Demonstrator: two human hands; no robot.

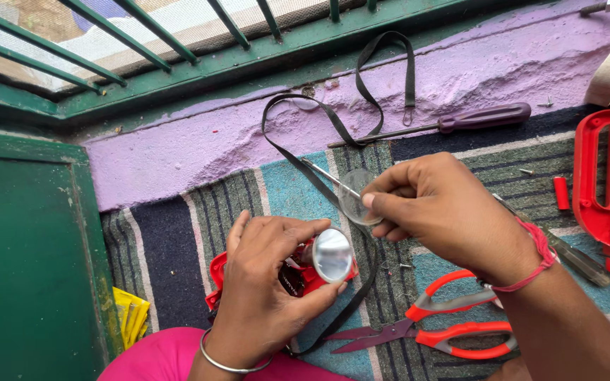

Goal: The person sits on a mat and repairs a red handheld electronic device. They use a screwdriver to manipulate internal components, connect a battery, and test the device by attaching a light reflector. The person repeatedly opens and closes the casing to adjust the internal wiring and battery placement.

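The red torch head (pixel 298 271) is gripped in the closed left hand (pixel 262 282) above the striped mat (pixel 277 190), reflector (pixel 332 255) turned upward for access, while a clear round lens (pixel 356 197) is pinched in the right hand (pixel 439 212) just above it.

You have one view only, from the camera on your head, tilted steeply down and forward over your lap; it sits close above your left hand (pixel 266 282) and right hand (pixel 446 212), facing the striped mat (pixel 164 233) and purple ledge (pixel 199 141) beyond
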